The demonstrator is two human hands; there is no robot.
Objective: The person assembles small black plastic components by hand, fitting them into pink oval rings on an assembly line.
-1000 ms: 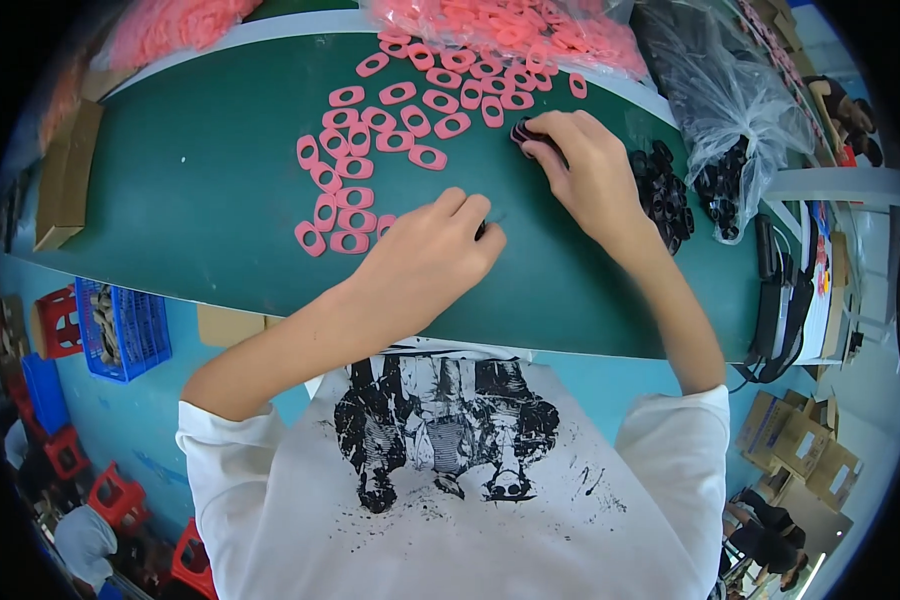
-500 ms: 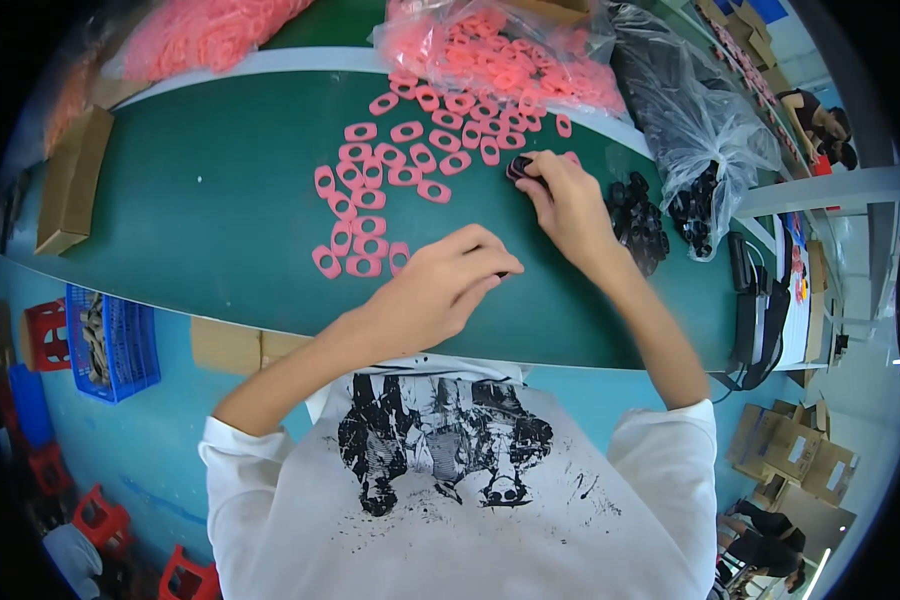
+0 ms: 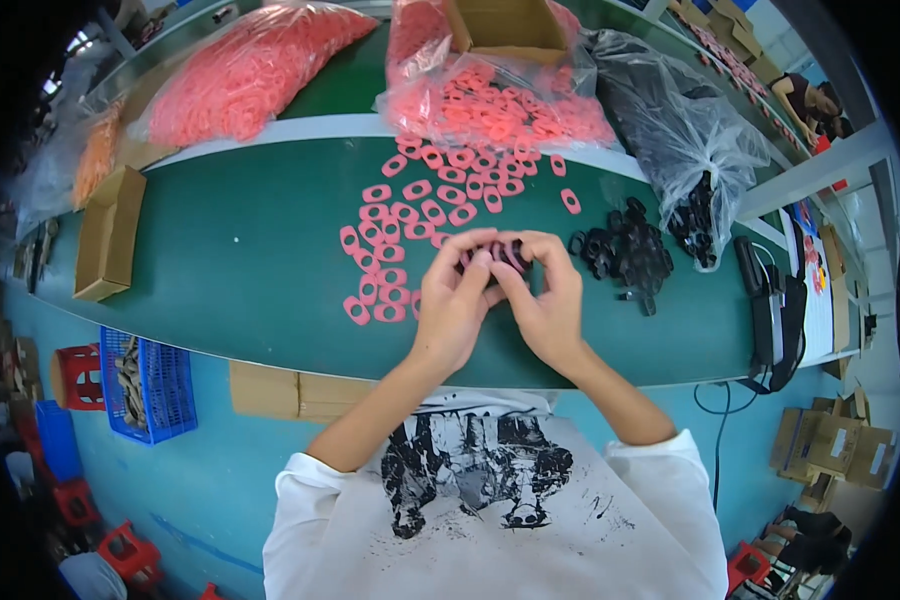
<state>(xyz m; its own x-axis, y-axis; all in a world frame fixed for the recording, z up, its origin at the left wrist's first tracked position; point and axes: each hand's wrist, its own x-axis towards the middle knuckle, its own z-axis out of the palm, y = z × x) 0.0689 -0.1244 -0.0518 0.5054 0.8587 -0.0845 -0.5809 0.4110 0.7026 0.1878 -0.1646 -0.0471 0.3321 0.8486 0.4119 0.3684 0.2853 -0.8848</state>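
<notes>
My left hand (image 3: 452, 300) and my right hand (image 3: 552, 300) meet over the middle of the table. Between their fingers is a small stack of black and pink parts (image 3: 511, 256), partly hidden by the thumbs and fingertips; both hands are closed on it. Flat pink oval rings (image 3: 392, 254) with a hole in the centre lie scattered to the left and beyond the hands. A lone pink ring (image 3: 570, 201) rests farther right. Beside my right hand spreads a pile of small glossy black parts (image 3: 638, 250).
Along the table's back stand clear bags of pink pieces (image 3: 255, 75) and loose pink rings (image 3: 490, 105). A clear bag (image 3: 675, 110) holds black parts. An open cardboard box (image 3: 110, 235) sits at the left end, a black device (image 3: 770, 320) at the right. A blue crate (image 3: 150, 390) is below.
My hands have come together, the right moving left and nearer with the black and pink parts. The view has shifted, showing more of the table's back.
</notes>
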